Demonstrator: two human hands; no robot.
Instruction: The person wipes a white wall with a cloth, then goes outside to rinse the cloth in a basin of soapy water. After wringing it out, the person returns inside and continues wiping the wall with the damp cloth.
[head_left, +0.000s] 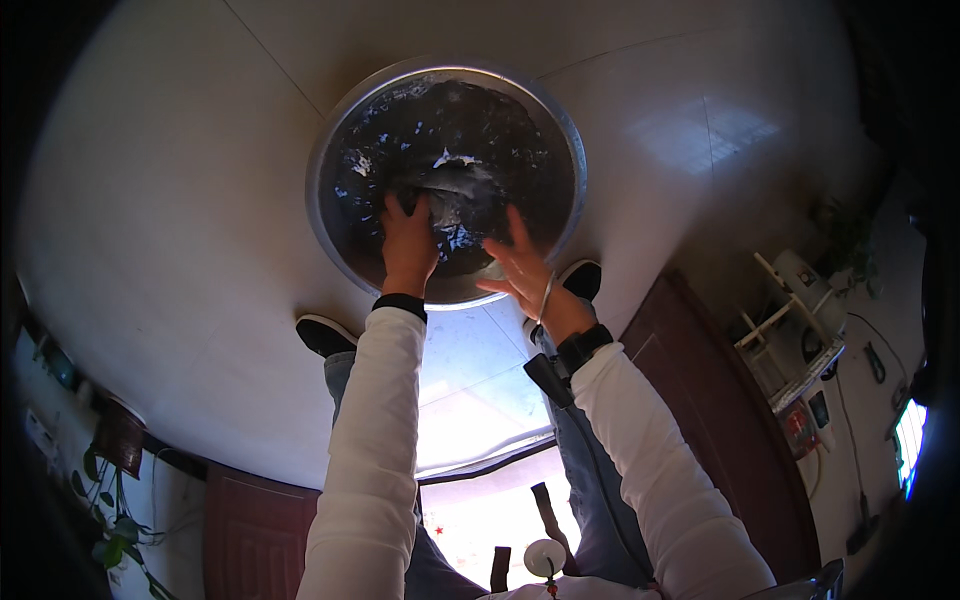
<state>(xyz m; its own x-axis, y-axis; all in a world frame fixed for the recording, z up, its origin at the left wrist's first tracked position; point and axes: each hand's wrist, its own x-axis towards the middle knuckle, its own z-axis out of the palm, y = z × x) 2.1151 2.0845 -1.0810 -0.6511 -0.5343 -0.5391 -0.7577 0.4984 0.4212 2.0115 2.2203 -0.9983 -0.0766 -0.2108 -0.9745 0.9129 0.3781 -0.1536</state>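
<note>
A large round metal basin (316, 225) stands on the floor in front of me, holding water with a dark, wet mass (480, 112) in it that looks like cloth. Bright glints cover its surface, and a paler grey, blurred patch (457, 191) lies near the middle. My left hand (410, 244) reaches over the near rim into the basin. Its fingertips meet the dark mass, and whether they grip any of it is unclear. Over the near right part of the basin, my right hand (521, 266) is spread with nothing in it.
My shoes (326, 336) are close to the basin's near side. A black cable (592, 442) runs along my right arm. Dark red door panels (720, 420) rise at right and lower left. A rack (795, 352) stands at right, and a potted plant (120, 442) at left.
</note>
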